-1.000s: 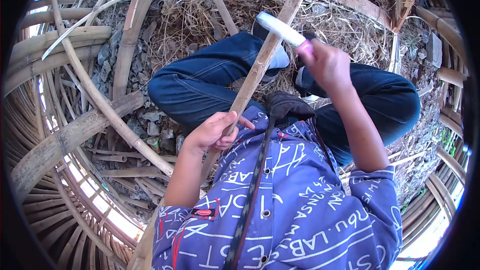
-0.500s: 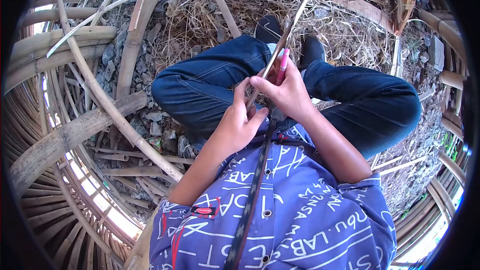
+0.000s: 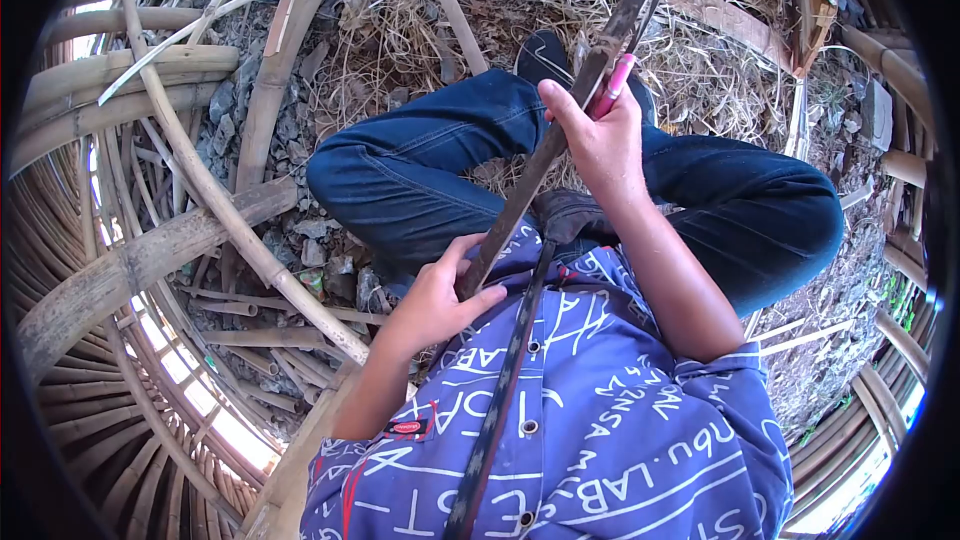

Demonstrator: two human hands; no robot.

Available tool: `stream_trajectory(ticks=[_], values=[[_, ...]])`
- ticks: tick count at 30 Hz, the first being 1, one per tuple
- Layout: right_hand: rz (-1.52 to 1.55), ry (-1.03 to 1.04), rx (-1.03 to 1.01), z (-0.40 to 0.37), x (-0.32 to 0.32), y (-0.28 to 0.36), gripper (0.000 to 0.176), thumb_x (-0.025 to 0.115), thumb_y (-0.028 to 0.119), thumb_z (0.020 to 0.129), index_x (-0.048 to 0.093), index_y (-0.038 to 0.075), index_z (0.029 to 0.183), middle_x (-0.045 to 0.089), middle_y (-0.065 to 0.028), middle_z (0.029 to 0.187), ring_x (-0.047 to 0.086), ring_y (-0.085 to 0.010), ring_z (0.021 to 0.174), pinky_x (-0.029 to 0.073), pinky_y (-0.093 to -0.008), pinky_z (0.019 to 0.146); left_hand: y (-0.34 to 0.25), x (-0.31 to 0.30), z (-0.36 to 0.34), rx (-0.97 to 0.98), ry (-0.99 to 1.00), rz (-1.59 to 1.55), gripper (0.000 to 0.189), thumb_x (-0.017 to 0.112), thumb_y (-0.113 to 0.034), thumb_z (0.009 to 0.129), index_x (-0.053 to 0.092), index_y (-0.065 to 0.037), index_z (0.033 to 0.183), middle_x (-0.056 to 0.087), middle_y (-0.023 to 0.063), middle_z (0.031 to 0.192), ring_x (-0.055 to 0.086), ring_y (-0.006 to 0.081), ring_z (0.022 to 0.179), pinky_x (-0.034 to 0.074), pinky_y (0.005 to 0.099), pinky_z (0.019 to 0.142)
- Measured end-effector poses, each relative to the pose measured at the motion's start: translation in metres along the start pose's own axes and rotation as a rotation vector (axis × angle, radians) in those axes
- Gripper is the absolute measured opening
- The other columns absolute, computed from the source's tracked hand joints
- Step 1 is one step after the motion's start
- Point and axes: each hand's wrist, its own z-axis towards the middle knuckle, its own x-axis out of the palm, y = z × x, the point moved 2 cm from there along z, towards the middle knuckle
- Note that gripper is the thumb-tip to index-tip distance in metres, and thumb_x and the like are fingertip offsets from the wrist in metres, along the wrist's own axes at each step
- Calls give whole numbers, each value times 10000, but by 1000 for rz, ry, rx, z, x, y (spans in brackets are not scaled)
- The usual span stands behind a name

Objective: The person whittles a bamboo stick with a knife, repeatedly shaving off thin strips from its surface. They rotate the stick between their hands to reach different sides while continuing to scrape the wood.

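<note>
A long, dark, flat bamboo strip (image 3: 535,175) slants from my lap up past my feet. Its lower end sits between the thumb and fingers of my left hand (image 3: 430,298), close to my shirt. Farther up, my right hand (image 3: 605,145) is closed around the strip, thumb along its near side. That same hand also holds a slim pink-handled tool (image 3: 614,85); its working end is hidden by the fingers and strip. A dark strap (image 3: 500,390) runs down the front of my patterned shirt.
My crossed legs in jeans (image 3: 410,165) are on both sides of the strip. Thick bamboo poles (image 3: 150,260) and a long bent pole (image 3: 215,200) lie at left. Cut wood (image 3: 805,25) stands at the upper right. Dry shavings (image 3: 370,60) and stones cover the ground.
The strip has turned so its broad dark face shows, where a thin pale edge showed before. My hands have moved apart: left down toward my waist, right up and outward with the pink-handled tool.
</note>
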Motion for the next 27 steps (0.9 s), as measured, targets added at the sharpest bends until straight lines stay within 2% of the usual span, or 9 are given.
stream_trajectory(ticks=[2,5,9,10,12,17,20,23,27], values=[[6,-15,-52,2,4,2,294,746,229,793,515,51,757,543,28,596,494,-42,511,393,-209,448,-1,2,1,-27,-95,-99,539,675,-145,826,413,1,1273,649,93,895,586,91,780,468,240,697],[133,-70,-66,5,11,16,297,741,229,804,509,55,741,510,31,562,463,-32,478,364,-203,418,-3,-2,1,-51,-149,-28,443,661,-131,835,469,4,1211,641,54,808,547,50,689,439,206,624],[112,-174,-122,21,4,27,342,743,244,802,477,53,704,488,29,541,451,-46,428,359,-206,381,-8,-8,-7,-135,-133,35,391,649,-130,839,494,-1,1174,620,38,762,503,41,638,400,210,569],[85,-167,-103,25,0,23,361,730,340,806,497,67,770,543,-7,625,520,-68,542,407,-205,471,-16,-8,-10,-116,-156,47,377,647,-139,840,502,-4,1160,596,21,727,475,40,615,380,207,552],[162,-230,-175,33,0,25,377,752,247,794,444,56,693,469,26,547,451,-47,439,370,-209,384,-26,-7,-14,-101,-180,56,363,646,-149,841,510,-7,1145,571,4,692,447,38,592,360,205,536],[152,-234,-146,39,2,21,355,751,227,795,451,56,712,468,30,556,444,-43,440,379,-214,390,-22,-9,-8,-118,-75,-156,281,659,-180,834,540,-30,1040,445,-58,595,395,20,551,317,192,508],[77,-223,-209,41,-4,15,340,677,335,849,495,65,751,503,-1,565,473,-63,442,388,-207,390,-10,-12,-2,-126,44,-245,257,664,-197,842,527,-40,993,427,-62,597,384,11,526,302,192,477],[61,-132,-52,34,-14,25,406,465,378,963,497,62,710,513,-34,551,500,-88,434,414,-221,415,-8,-11,2,-166,121,-365,199,619,-207,885,513,-47,937,396,-67,583,367,19,490,299,193,453],[-112,64,-90,11,-46,19,558,279,511,980,404,77,653,381,25,553,329,-88,417,272,-243,400,-6,-8,5,-241,170,-638,182,533,-227,941,503,-55,891,375,-69,575,335,22,466,273,188,428]])
